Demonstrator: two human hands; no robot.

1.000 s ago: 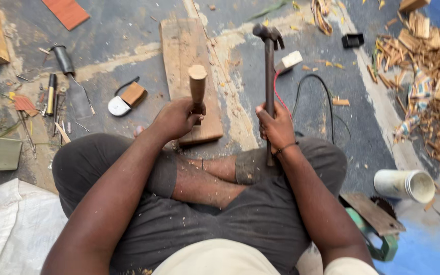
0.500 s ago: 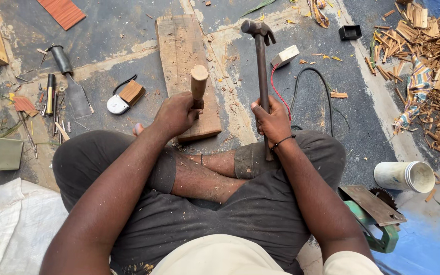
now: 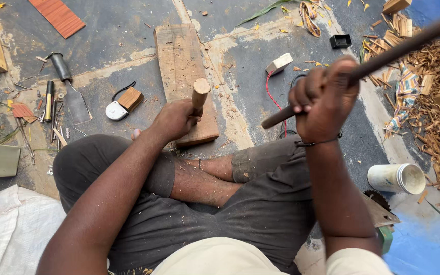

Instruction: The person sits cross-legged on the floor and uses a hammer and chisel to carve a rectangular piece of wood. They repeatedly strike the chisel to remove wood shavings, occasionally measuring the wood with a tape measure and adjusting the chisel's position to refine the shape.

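Observation:
I sit cross-legged on a concrete floor. My left hand (image 3: 176, 118) grips a short round wooden peg (image 3: 200, 93) and holds it upright on a long wooden plank (image 3: 183, 66) that lies in front of my knees. My right hand (image 3: 321, 100) is raised toward the camera and is closed around the dark metal handle of a hammer (image 3: 383, 58). The handle slants up to the right edge of the view, and the hammer's head is out of frame.
A scraper (image 3: 72, 97), a chisel (image 3: 50, 100) and small scraps lie at the left. A wood block with a white tool (image 3: 123, 102) sits near the plank. Wood chips (image 3: 434, 102) pile at the right, by a white cup (image 3: 397, 178). A white sack (image 3: 11, 229) lies lower left.
My right hand has lifted the hammer from beside the plank up toward the camera, so its head left the view. My left hand still holds the peg on the plank.

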